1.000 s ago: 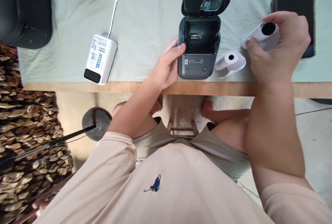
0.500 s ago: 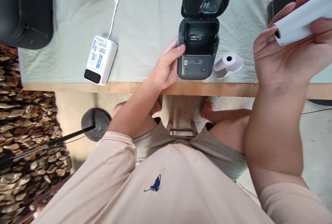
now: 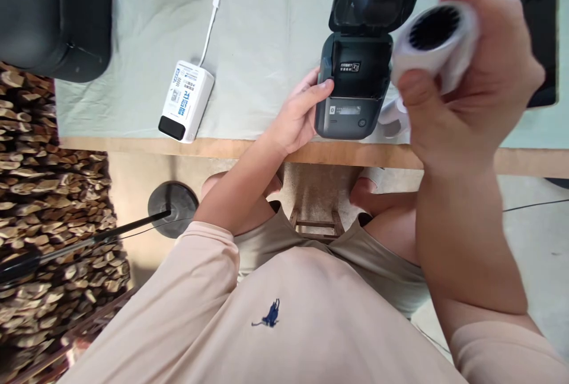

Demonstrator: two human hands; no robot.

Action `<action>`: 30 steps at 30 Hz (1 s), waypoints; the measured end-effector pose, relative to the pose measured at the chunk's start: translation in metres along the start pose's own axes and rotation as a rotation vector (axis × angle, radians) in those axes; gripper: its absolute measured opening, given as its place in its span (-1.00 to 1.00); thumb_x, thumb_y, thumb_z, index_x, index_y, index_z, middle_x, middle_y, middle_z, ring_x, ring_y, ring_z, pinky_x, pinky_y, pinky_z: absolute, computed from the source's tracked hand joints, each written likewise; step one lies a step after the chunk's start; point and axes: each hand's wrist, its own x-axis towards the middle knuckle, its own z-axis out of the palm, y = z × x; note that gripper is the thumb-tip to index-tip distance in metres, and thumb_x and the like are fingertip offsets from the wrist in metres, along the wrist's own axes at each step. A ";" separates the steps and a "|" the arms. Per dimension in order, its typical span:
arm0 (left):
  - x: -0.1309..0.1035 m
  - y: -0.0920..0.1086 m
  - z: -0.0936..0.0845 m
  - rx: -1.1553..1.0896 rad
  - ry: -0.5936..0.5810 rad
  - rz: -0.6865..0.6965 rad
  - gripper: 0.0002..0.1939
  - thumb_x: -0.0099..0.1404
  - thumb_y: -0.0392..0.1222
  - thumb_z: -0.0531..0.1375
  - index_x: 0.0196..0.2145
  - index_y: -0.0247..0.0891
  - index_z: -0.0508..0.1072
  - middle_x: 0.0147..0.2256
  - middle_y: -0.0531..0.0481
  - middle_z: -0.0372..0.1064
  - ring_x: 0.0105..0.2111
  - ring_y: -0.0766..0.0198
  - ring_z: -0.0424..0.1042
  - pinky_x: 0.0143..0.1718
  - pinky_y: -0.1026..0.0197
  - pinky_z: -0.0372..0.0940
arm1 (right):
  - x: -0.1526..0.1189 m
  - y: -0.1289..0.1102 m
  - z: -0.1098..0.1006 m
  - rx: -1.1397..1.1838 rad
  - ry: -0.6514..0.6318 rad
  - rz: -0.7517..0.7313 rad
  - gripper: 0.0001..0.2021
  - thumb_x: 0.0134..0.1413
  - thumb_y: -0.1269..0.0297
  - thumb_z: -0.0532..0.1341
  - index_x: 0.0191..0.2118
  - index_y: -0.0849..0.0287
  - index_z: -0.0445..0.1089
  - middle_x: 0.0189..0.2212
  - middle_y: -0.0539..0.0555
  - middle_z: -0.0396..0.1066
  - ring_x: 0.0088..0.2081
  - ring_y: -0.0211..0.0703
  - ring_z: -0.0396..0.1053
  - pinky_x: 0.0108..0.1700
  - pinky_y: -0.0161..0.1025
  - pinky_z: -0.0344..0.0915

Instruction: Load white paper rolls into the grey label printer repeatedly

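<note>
A dark label printer (image 3: pixel 347 117) rests near the table's front edge, its lid (image 3: pixel 373 2) flipped up and its paper bay bare. My left hand (image 3: pixel 301 112) grips the printer's left side, thumb over the rim. In my right hand (image 3: pixel 480 76), raised above the table right of the printer, is a white paper roll (image 3: pixel 406 55); its dark hollow core faces up toward me, and motion blurs it a little. A second paper roll (image 3: pixel 393 118) stands on the cloth against the printer's right side, mostly hidden behind my right hand.
A white power bank (image 3: pixel 189 96) with a short cable (image 3: pixel 208 31) lies to the left. At far left is a black case (image 3: pixel 84 16). A dark phone or tablet (image 3: pixel 542 46) lies at the right. Below the table are a round stand base (image 3: pixel 171 209) and stacked firewood (image 3: pixel 48 206).
My right hand has swung left toward the printer and turned the paper roll so its end faces up. My left hand keeps its hold on the printer. The view has shifted slightly.
</note>
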 end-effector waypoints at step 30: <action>0.001 -0.001 -0.004 0.083 0.067 -0.020 -0.84 0.35 -0.23 0.22 -0.11 -0.20 0.39 -0.20 0.08 0.56 0.22 0.02 0.46 0.30 -0.16 0.38 | -0.011 0.021 0.021 -0.483 -0.090 -0.180 -0.68 0.24 -0.03 0.16 -0.32 0.05 0.54 -0.26 -0.08 0.50 0.01 -0.29 0.38 0.10 -0.12 0.17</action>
